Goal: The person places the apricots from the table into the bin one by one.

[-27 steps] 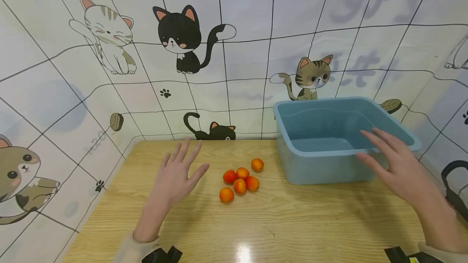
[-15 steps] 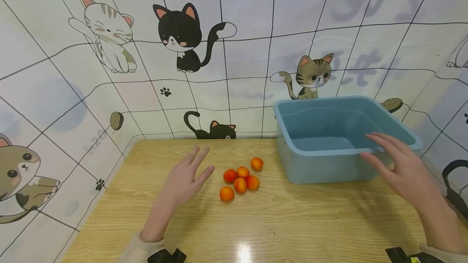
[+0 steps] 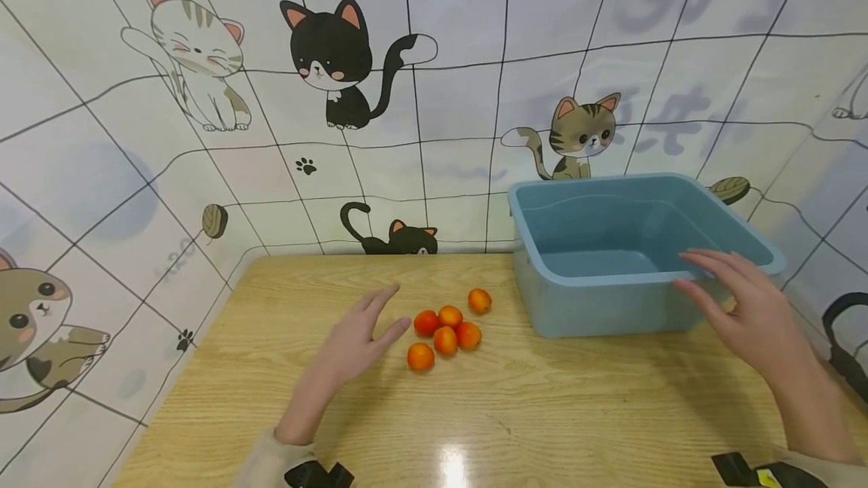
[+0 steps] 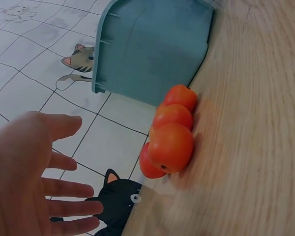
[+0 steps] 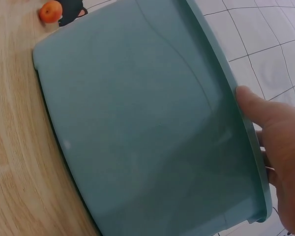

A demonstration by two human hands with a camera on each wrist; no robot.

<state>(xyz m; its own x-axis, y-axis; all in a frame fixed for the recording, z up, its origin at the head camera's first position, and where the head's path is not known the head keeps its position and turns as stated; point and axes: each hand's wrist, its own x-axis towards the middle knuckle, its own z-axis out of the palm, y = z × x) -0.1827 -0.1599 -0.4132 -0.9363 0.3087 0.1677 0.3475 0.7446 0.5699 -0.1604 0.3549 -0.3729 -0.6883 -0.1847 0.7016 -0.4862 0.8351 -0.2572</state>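
Note:
Several small orange-red round fruits [image 3: 445, 341] sit in a loose cluster on the wooden table, one of them a little apart at the back right. Just left of them hovers my left hand [image 3: 353, 341], fingers extended and thumb spread, holding nothing. In the left wrist view a gap separates this hand [image 4: 34, 172] from the fruits [image 4: 170, 147]. A blue plastic tub [image 3: 610, 309] stands right of the fruits; its visible inside holds nothing. My right hand [image 3: 753, 315], fingers loosely extended, is at the tub's front right rim. Whether it touches the rim I cannot tell.
The wooden table [image 3: 515, 420] ends at the back against a wall covering [image 3: 461, 126] printed with cats and grid lines. Beyond the tub's right side, a black curved strap-like object [image 3: 844, 352] lies at the frame edge. Beige sleeves and black wrist devices show below.
My left hand has moved right and slightly down, nearer the fruits, with its fingers turning toward them. The right hand has shifted only slightly. Fruits and tub keep their places.

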